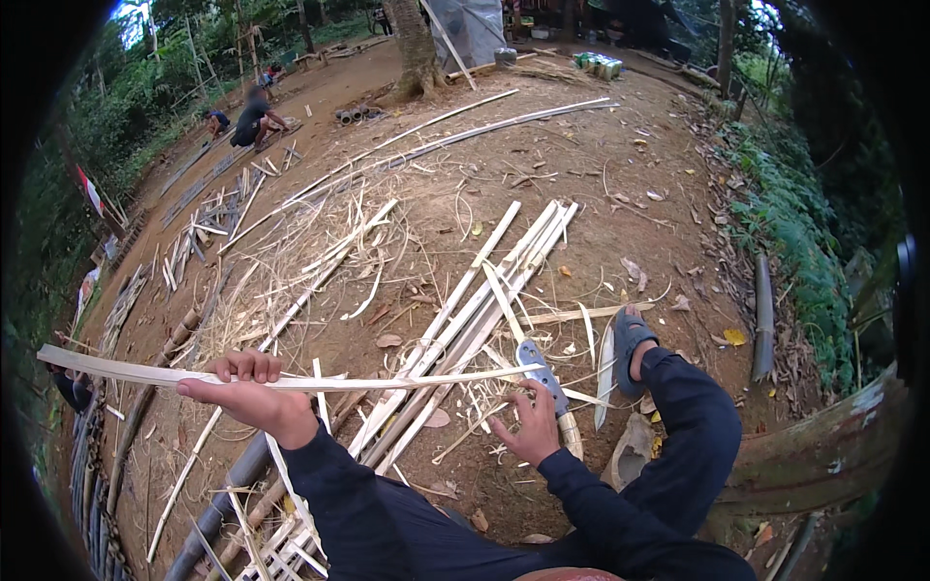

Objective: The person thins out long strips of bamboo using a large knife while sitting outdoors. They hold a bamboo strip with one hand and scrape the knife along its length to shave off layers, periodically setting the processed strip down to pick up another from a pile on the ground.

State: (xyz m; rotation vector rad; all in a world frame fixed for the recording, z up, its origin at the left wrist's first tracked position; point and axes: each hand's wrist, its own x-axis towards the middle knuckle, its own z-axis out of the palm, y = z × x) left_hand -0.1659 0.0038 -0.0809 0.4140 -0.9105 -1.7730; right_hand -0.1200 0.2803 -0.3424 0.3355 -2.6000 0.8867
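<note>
My left hand (254, 395) is closed around a long pale split-bamboo strip (329, 384), thumb along its near side. The strip runs from the far left across my front. Its thin right end meets a flat grey metal-looking piece (539, 370) with round holes, whose kind I cannot tell. A pale curved part (570, 436) adjoins that piece at its near end. Just left of it, my right hand (529, 426) has its fingers bent and apart, with nothing visible between them. The fingertips come close to the grey piece; whether they touch it is unclear.
A bundle of bamboo strips (484, 290) lies ahead of me, among scattered shavings (363, 218). My sandalled foot (635, 353) rests right of the grey piece. Dark bamboo poles (228, 494) lie at near left. Another person (254, 124) crouches far left, near a tree trunk (415, 53).
</note>
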